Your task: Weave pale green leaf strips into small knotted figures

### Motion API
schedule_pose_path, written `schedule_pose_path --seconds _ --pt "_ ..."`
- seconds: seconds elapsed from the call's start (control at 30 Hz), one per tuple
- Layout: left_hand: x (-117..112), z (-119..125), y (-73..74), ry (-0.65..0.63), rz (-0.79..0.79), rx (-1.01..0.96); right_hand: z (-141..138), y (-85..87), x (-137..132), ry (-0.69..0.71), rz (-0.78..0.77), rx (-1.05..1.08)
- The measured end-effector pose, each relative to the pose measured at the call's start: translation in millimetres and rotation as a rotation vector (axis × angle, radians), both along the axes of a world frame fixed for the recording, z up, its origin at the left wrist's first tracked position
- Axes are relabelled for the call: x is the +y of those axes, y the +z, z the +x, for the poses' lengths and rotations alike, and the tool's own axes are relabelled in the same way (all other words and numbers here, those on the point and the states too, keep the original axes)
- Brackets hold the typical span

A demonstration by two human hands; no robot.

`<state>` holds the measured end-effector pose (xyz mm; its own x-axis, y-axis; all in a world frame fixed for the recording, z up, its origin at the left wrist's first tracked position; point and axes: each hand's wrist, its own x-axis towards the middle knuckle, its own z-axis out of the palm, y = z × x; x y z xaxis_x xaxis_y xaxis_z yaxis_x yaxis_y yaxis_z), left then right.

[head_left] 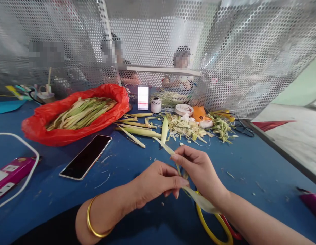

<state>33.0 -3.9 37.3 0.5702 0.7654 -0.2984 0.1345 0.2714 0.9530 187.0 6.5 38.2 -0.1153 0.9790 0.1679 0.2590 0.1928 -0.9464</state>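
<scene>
Both hands meet low in the middle of the blue table (249,163), pinched on one pale green leaf strip (166,147). My left hand (154,182), a gold bangle on its wrist, grips the strip from the left with fingers pressed together. My right hand (198,170) pinches the same strip from the right. The strip's far end points up and left, and its near end (202,201) curls down beneath my right wrist. Yellow-handled scissors (211,229) lie on the table under my right forearm.
A red plastic bag (58,132) of green stalks sits back left, with a black phone (85,157) in front of it. Loose stalks (137,131) and trimmings (186,127) lie mid-table, near a tape roll (156,104). A perforated metal screen (237,51) stands behind, with people beyond it.
</scene>
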Motion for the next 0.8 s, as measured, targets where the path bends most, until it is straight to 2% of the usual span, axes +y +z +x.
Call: schedule_pose_path --seconds 0.17,0.23,0.33,0.4,0.6,0.8 --pt "7.0 -3.0 1.7 0.264 -0.085 -0.141 16.4 9.5 7.7 -0.091 0.388 -0.231" --pt "10.9 -6.0 2.3 0.327 -0.106 -0.191 23.3 16.5 8.3 -0.057 0.387 -0.327" --pt "14.4 -8.7 2.4 0.378 -0.123 -0.252 27.2 23.0 6.9 0.139 0.222 -0.503" --pt "14.5 -8.4 2.0 0.385 -0.107 -0.248 25.6 22.6 5.8 0.199 0.167 -0.573" --pt "10.8 -2.2 2.1 0.417 0.079 -0.128 21.7 17.2 3.5 0.190 0.379 -0.661" --pt "9.0 -0.3 2.8 0.413 0.104 -0.103 27.0 24.4 3.5 0.226 0.426 -0.699"
